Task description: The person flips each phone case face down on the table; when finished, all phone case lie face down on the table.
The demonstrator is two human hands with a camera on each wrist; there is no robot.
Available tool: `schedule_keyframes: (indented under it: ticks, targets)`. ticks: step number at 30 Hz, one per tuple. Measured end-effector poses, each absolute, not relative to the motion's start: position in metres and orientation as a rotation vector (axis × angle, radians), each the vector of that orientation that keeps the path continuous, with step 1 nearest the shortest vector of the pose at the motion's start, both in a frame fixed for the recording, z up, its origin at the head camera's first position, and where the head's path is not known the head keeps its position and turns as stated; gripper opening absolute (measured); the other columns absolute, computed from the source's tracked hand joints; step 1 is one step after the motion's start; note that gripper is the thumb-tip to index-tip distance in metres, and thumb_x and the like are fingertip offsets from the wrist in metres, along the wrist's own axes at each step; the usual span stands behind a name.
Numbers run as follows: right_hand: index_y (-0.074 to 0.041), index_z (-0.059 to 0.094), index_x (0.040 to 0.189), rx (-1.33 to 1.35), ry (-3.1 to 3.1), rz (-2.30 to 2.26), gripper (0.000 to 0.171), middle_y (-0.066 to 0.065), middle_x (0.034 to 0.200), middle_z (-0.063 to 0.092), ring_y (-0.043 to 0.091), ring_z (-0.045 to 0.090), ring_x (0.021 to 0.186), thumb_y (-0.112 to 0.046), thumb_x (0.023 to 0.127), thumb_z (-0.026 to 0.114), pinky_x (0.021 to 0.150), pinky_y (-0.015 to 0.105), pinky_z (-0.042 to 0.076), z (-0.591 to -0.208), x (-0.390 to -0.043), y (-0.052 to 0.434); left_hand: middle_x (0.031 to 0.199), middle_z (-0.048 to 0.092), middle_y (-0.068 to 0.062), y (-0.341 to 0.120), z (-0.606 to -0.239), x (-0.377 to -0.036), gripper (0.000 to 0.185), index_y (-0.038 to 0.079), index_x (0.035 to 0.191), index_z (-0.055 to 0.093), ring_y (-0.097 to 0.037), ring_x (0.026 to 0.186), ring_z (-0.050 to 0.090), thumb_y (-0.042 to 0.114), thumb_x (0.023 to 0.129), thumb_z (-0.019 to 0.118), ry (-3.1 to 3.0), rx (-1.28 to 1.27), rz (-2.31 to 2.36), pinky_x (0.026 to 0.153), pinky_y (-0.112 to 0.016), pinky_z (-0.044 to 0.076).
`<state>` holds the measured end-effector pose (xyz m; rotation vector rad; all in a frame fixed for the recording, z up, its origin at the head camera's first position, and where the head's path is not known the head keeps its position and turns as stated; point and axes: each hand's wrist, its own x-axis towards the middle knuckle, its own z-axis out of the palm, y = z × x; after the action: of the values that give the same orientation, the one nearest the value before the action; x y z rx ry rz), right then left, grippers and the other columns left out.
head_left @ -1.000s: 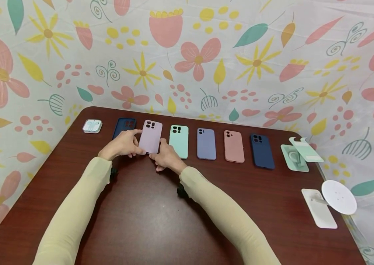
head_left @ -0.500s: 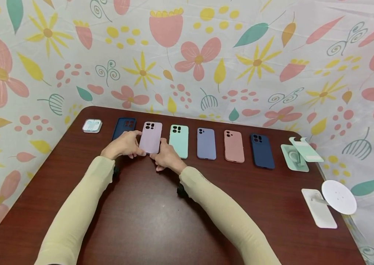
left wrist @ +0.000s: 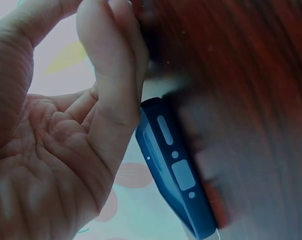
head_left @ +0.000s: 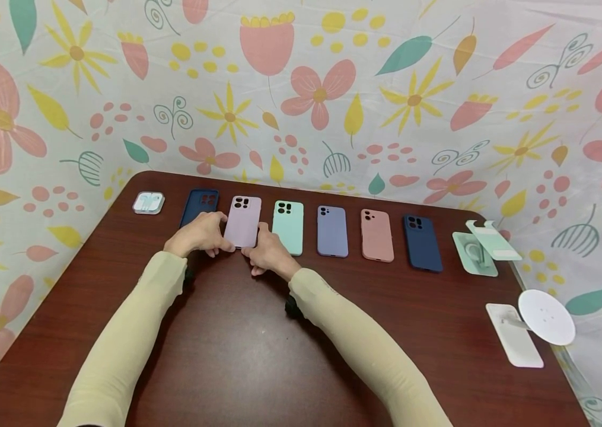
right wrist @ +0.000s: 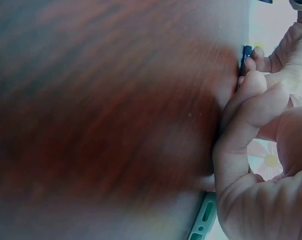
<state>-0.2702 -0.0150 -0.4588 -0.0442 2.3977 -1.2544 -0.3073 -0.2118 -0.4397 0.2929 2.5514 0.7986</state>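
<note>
A lilac phone case [head_left: 243, 222] lies back up on the dark wooden table, between my two hands in the head view. My left hand [head_left: 201, 233] holds its left edge and lower left corner with curled fingers and thumb. On the other side, my right hand [head_left: 270, 251] grips the lower right corner, a finger along the side edge. Left of the lilac case is an open-side-up navy phone case [head_left: 197, 206], partly covered by my left hand; its cutout edge shows in the left wrist view. A mint phone case [head_left: 288, 225] lies close by my right hand.
The row continues rightward with a periwinkle phone case [head_left: 331, 231], a pink one [head_left: 377, 235] and a dark blue one [head_left: 422, 243]. A green folding stand [head_left: 474, 254] and a white stand [head_left: 515, 336] are on the right. A clear earphone box [head_left: 148, 203] sits far left.
The top end of the lilac phone case has come down slightly toward me. My left hand has shifted a little to the right; my right hand has stayed nearly still.
</note>
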Motion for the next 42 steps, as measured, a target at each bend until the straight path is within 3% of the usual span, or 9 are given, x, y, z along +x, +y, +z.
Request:
schedule_keyframes:
  ticks: [18, 28, 38, 42]
  targets:
    - [-0.006, 0.019, 0.172, -0.018, 2.383, -1.273, 0.085, 0.009, 0.067, 0.060, 0.014, 0.062, 0.042, -0.013, 0.106, 0.072, 0.048, 0.032, 0.062, -0.456, -0.268, -0.014, 0.075, 0.076, -0.011, -0.211, -0.441, -0.305, 0.089, -0.006, 0.163, 0.039, -0.014, 0.057, 0.074, 0.022, 0.093, 0.087, 2.563, 0.264, 0.801, 0.062, -0.029, 0.065]
    - [-0.008, 0.003, 0.175, -0.021, 2.369, -1.343, 0.103, 0.010, 0.067, 0.063, 0.017, 0.063, 0.042, -0.017, 0.103, 0.077, 0.050, 0.036, 0.064, -0.457, -0.263, -0.013, 0.085, 0.077, -0.014, -0.231, -0.433, -0.293, 0.088, -0.003, 0.164, 0.039, -0.015, 0.058, 0.073, 0.022, 0.094, 0.085, 2.560, 0.316, 0.931, 0.065, -0.033, 0.067]
    - [-0.011, 0.013, 0.174, -0.095, 2.401, -1.347, 0.101, 0.029, 0.108, 0.075, 0.017, 0.067, 0.047, -0.026, 0.100, 0.081, 0.051, 0.031, 0.063, -0.453, -0.258, -0.024, 0.090, 0.075, -0.014, -0.258, -0.425, -0.286, 0.090, 0.001, 0.166, 0.037, -0.017, 0.061, 0.074, 0.021, 0.093, 0.087, 2.567, 0.273, 0.954, 0.066, -0.033, 0.067]
    - [-0.014, 0.020, 0.173, -0.104, 2.426, -1.340, 0.100, 0.027, 0.141, 0.069, 0.018, 0.069, 0.049, -0.032, 0.098, 0.084, 0.052, 0.030, 0.063, -0.450, -0.258, -0.030, 0.092, 0.075, -0.015, -0.267, -0.421, -0.285, 0.091, 0.000, 0.166, 0.036, -0.018, 0.062, 0.074, 0.020, 0.094, 0.087, 2.574, 0.262, 0.947, 0.065, -0.033, 0.067]
